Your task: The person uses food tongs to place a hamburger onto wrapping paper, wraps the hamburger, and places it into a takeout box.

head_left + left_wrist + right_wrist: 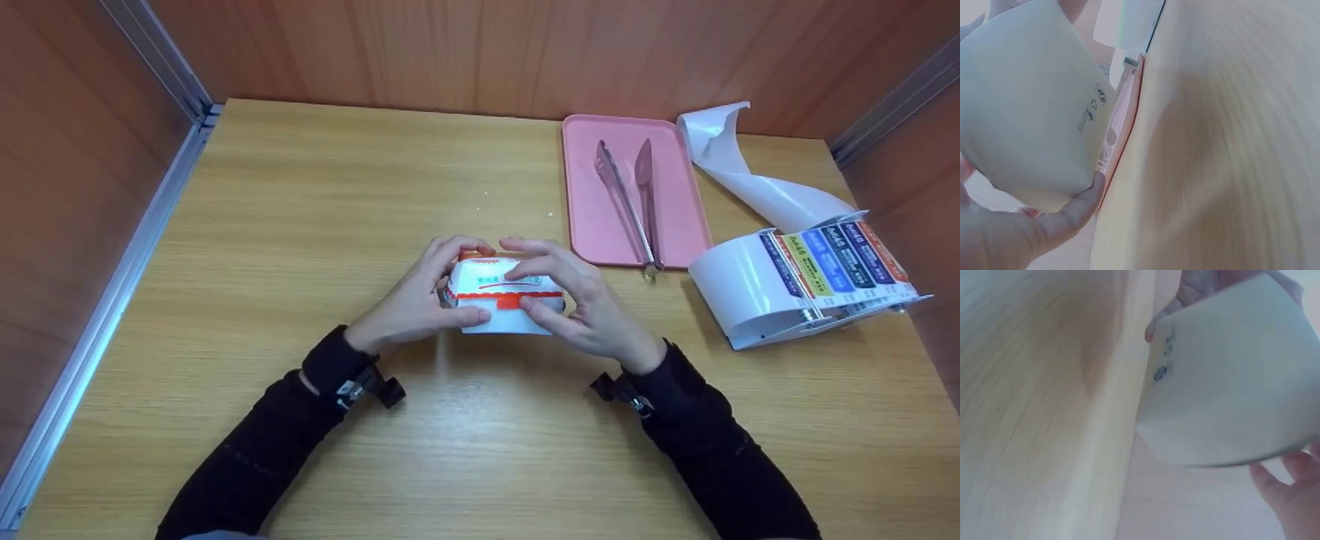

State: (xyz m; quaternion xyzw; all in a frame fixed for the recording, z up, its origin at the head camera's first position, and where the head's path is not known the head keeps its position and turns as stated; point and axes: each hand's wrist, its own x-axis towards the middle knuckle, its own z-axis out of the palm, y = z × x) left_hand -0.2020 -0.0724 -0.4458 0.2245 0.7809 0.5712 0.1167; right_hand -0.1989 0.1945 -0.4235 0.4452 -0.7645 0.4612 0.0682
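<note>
A small white paper food box (487,283) with red-orange trim and an orange patch at its front is held above the table. My left hand (420,296) grips its left side, thumb along the front and fingers at the far side. Over the right part of the lid my right hand (589,304) is spread: the thumb lies by the orange patch, a finger touches the top. The left wrist view shows the plain underside of the box (1033,107) with small printed marks, and my left thumb (1069,216) along its edge.
Behind and to the right lies a pink tray (592,247) with metal tongs (626,199) on it. Right of that stands a holder (840,255) with a roll of colourful labels, its white backing strip (780,199) trailing backward. Wooden panels (420,52) enclose the table.
</note>
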